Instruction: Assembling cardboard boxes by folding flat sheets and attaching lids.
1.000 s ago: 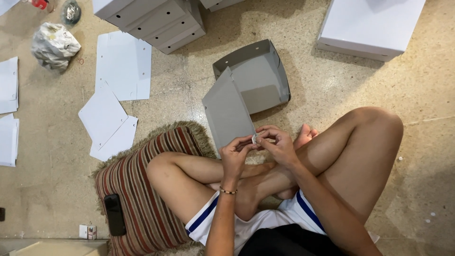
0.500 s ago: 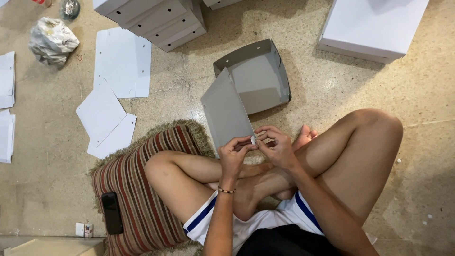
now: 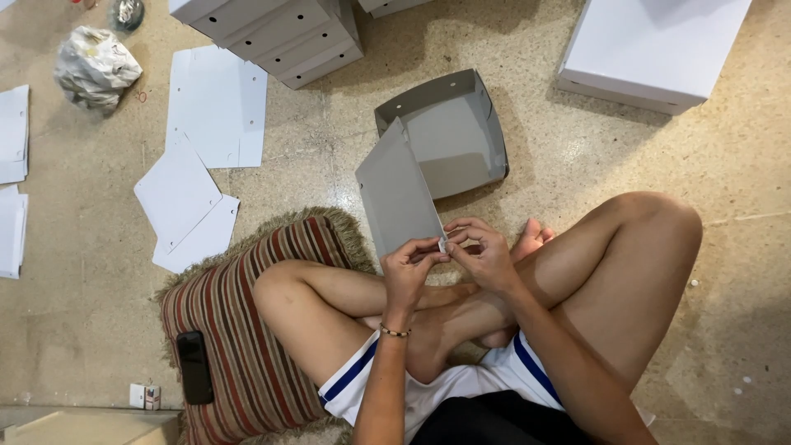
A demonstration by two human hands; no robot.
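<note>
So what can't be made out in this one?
Head view only:
- The small white piece pinched between left hand and right hand: too small to identify, mostly covered by fingertips.
- The grey box: its near flap's lower corner is hidden behind the hands.
- White box and stacked boxes: cut off by the top edge.
- Crumpled bag: contents hidden.
- Cushion: partly under the legs.

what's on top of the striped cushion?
On the striped cushion: a black phone lying flat near its left edge, and the seated person's bent left leg over its right side. The cushion under the leg is hidden.
</note>
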